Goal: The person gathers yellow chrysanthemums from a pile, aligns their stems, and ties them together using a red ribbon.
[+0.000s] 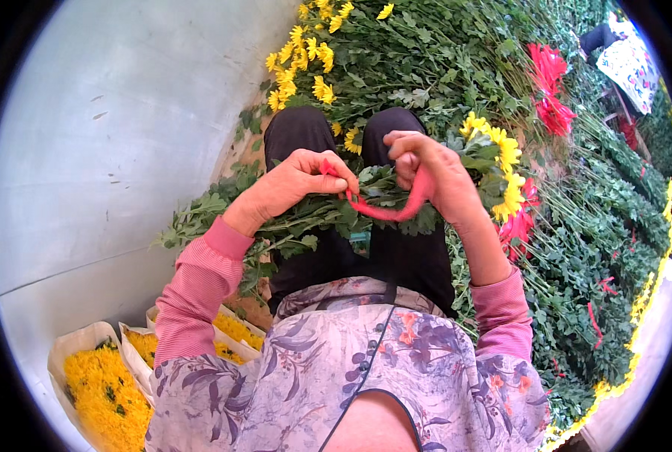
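Observation:
A bunch of yellow chrysanthemums lies across my thighs, its flower heads [508, 164] to the right and its leafy stems [200, 217] to the left. My left hand [316, 172] pinches one end of a red ribbon [384, 213] between thumb and fingers, just above the stems. The ribbon sags in a curve over the bunch and runs up into the palm of my right hand [434, 175]. Curled fingers hold it there; that hand is slightly blurred. Whether the ribbon passes beneath the stems is hidden by leaves.
Loose chrysanthemum stems [415, 62] are heaped ahead and to the right. Bundles of red ribbon [550, 90] lie on them. A pale smooth wall [127, 141] stands at left. Wrapped yellow flower bunches [107, 395] sit at lower left. Part of another person [598, 39] shows at upper right.

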Motion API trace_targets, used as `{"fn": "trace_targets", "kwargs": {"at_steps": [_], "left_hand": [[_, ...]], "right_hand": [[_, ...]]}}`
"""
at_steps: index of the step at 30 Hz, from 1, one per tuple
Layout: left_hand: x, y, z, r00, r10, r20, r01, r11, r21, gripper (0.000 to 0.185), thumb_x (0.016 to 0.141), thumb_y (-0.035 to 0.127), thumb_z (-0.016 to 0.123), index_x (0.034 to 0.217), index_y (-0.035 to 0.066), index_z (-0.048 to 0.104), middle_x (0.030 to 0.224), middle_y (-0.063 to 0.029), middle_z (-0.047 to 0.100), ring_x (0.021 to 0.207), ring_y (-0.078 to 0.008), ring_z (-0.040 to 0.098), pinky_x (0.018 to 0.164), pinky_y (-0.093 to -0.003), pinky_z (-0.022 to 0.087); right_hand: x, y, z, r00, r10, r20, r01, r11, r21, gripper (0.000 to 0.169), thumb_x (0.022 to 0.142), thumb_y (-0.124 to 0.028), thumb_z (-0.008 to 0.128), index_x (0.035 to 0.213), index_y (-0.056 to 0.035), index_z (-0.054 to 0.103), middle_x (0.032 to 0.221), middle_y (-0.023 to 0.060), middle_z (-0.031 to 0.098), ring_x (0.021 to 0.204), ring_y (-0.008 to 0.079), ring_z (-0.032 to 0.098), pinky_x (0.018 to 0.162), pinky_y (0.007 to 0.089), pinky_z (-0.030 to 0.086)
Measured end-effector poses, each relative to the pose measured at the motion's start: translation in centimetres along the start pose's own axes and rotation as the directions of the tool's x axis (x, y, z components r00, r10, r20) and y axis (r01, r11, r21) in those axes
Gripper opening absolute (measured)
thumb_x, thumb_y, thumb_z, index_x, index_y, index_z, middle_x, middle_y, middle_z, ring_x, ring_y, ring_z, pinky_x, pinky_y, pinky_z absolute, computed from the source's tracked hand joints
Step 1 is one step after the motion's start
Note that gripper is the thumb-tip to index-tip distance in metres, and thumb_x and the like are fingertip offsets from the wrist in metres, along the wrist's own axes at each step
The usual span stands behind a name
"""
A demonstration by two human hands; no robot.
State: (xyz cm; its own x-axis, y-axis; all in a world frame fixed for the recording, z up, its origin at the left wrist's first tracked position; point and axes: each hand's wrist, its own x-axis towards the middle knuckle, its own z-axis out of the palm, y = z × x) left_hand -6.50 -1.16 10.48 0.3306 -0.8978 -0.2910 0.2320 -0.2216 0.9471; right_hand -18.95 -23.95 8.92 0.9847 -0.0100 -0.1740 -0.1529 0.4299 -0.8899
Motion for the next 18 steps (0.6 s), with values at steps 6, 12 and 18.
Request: {"fn": "trace_targets", "kwargs": {"at_steps": [6, 12, 18], "left_hand": [[0.6, -0.6, 0.4, 0.961, 0.254, -0.109, -0.21, 0.926, 0.314, 0.014, 0.071, -0.009, 0.065, 0.078, 0.002, 0.069, 0.086, -0.005, 0.065, 0.082, -0.0174, 0.06, 0.077, -0.0295, 0.049], [2.3, -1.1, 3.5, 0.603, 0.791, -0.101, -0.221, 0.288, 0.932, 0.016, 0.067, -0.004, 0.07, 0.077, 0.003, 0.059, 0.075, -0.0077, 0.06, 0.072, -0.0266, 0.059, 0.062, -0.0352, 0.048], [1.5, -1.9, 3.3, 0.623, 0.764, -0.171, -0.167, 0.343, 0.924, 0.015, 0.072, 0.001, 0.073, 0.08, 0.003, 0.061, 0.077, -0.0087, 0.059, 0.07, -0.027, 0.059, 0.06, -0.0364, 0.048]], "right_hand": [[0.2, 1.5, 3.7, 0.898, -0.357, 0.256, 0.377, 0.328, -0.866, 0.013, 0.08, -0.012, 0.068, 0.091, -0.007, 0.062, 0.091, 0.0096, 0.061, 0.087, 0.0307, 0.059, 0.077, 0.04, 0.049], [0.9, 1.5, 3.0, 0.922, -0.336, 0.191, 0.315, 0.365, -0.876, 0.011, 0.084, -0.009, 0.062, 0.094, -0.0037, 0.061, 0.085, 0.0131, 0.063, 0.082, 0.0341, 0.061, 0.074, 0.0424, 0.049], [1.2, 1.6, 3.3, 0.963, -0.267, 0.026, 0.197, 0.639, -0.744, 0.014, 0.083, -0.009, 0.067, 0.095, -0.0022, 0.065, 0.081, 0.0131, 0.069, 0.071, 0.0273, 0.067, 0.066, 0.0358, 0.052]]}}
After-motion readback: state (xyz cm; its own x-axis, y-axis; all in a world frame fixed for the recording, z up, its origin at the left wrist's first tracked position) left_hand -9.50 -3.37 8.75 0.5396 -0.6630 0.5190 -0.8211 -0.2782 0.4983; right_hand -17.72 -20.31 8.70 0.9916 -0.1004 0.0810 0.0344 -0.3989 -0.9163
